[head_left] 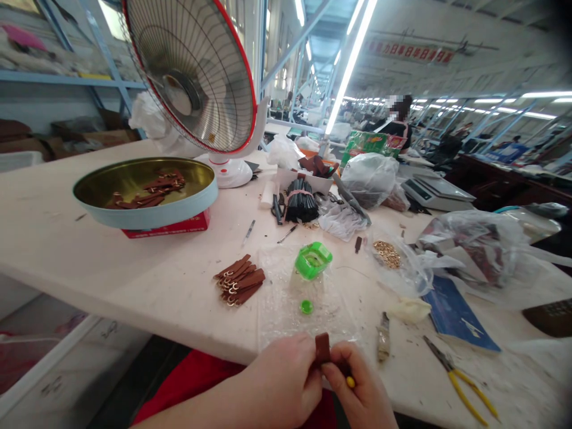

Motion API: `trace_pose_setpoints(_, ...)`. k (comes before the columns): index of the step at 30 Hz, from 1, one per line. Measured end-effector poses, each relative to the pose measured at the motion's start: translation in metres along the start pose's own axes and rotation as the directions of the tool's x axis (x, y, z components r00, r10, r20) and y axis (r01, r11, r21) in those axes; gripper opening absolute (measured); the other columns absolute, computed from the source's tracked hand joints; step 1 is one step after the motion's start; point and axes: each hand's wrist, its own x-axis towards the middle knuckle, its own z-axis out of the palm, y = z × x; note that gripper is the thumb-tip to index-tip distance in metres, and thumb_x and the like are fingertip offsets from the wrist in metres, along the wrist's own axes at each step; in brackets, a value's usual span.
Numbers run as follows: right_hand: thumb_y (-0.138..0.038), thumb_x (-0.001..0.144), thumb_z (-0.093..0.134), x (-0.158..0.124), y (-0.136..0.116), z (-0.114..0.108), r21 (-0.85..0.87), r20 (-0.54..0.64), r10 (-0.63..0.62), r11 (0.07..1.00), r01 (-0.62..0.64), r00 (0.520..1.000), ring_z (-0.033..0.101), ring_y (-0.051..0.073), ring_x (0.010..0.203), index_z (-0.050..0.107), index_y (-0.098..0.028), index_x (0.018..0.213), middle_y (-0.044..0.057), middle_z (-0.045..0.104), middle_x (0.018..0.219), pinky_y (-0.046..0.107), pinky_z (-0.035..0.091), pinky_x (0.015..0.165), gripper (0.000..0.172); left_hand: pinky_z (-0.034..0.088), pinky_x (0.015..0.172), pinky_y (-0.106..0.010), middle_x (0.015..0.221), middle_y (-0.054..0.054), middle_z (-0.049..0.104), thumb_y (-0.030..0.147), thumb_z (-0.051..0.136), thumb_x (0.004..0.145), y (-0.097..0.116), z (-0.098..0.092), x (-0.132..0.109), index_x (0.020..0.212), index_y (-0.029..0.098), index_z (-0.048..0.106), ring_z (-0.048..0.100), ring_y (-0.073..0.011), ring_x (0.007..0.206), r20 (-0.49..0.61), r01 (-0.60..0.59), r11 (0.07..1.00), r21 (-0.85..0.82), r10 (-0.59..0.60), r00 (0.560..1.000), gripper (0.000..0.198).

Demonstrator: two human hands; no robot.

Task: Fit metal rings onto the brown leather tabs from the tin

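Note:
A small brown leather tab [322, 347] stands upright between my two hands at the table's front edge. My left hand [286, 372] is closed at its left side, fingers curled and partly hidden. My right hand [360, 384] pinches its lower end with the thumb, and a small yellow tip [350, 382] of something I cannot make out pokes out between the fingers. Beyond them, a green plastic container [313, 260] and a round green cap [306, 307] rest on a clear plastic sheet [277, 316]. To the left lies a pile of brown leather tabs with gold-coloured metal loops [241, 280].
A round tin [147, 211] with more brown tabs sits on a red box [167, 225], beside a fan [192, 77]. Rightward are a bag of gold-coloured rings [386, 254], a blue booklet [462, 316] and yellow-handled pliers [462, 381]. A person [397, 125] is in the background.

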Motion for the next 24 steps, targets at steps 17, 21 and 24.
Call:
trace_pose_setpoints(17,-0.05,0.08,0.058,-0.005,-0.01,0.016,0.319,-0.235,0.235,0.935,-0.154,0.943,0.053,0.018,0.066,0.056,-0.02,0.081,-0.001,0.056,0.069,0.028,0.042,0.061,0.029,0.035,0.061,-0.025,0.073,-0.002,0.058,0.029,0.042,0.084,-0.012,0.028,0.0,0.076,0.018,0.053,0.05,-0.0148,0.069,-0.106,0.174,0.959,-0.225,-0.201,0.974,0.018)
trace_pose_setpoints(21,-0.049,0.075,0.063,-0.001,-0.013,0.008,0.314,-0.134,0.22,0.934,-0.169,0.966,0.056,0.019,0.069,0.061,-0.02,0.08,0.0,0.061,0.07,0.028,0.045,0.064,0.03,0.035,0.064,-0.027,0.079,-0.004,0.06,0.029,0.041,0.085,-0.007,0.015,-0.002,0.075,0.018,0.054,0.051,-0.017,0.072,-0.068,0.118,0.993,0.001,-0.118,0.991,0.02)
trace_pose_setpoints(24,-0.051,0.076,0.061,0.0,-0.015,0.009,0.197,-0.155,0.203,0.965,-0.172,0.967,0.054,0.02,0.068,0.061,-0.02,0.072,0.001,0.06,0.067,0.028,0.044,0.061,0.031,0.035,0.064,-0.027,0.078,-0.004,0.059,0.028,0.04,0.085,-0.008,0.009,-0.002,0.075,0.018,0.054,0.05,-0.017,0.072,-0.054,0.08,0.996,0.045,-0.078,0.995,0.021)
